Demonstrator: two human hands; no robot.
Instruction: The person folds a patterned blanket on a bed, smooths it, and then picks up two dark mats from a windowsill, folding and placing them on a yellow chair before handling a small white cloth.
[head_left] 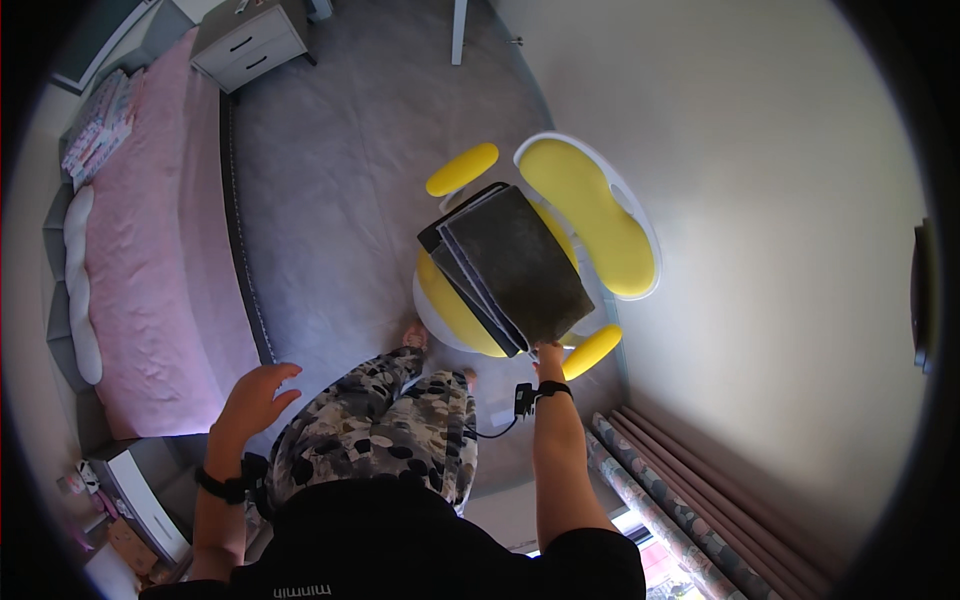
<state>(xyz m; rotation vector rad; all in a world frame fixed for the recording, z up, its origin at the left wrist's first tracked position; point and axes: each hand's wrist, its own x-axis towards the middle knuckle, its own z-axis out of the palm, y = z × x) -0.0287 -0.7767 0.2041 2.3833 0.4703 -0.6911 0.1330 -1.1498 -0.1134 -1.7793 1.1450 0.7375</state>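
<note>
A stack of flat, dark grey rectangular pieces (515, 265) with pale edges lies over the seat of a yellow and white chair (455, 310). Whether they are folded cloths or panels I cannot make out. My right hand (548, 354) grips the stack's near corner, its fingers largely hidden under the dark top piece. Off to the left, beside my patterned trousers, my left hand (258, 394) is empty, with thumb and fingers apart. Both wrists carry black straps, and a cable hangs from the right one.
The chair's yellow backrest (590, 215) stands close to the wall, with yellow armrests (592, 352) at its sides. A bed with a pink cover (165, 280) runs along the left. A drawer cabinet (250, 48) stands at the far left, and curtains (690, 490) hang at the near right.
</note>
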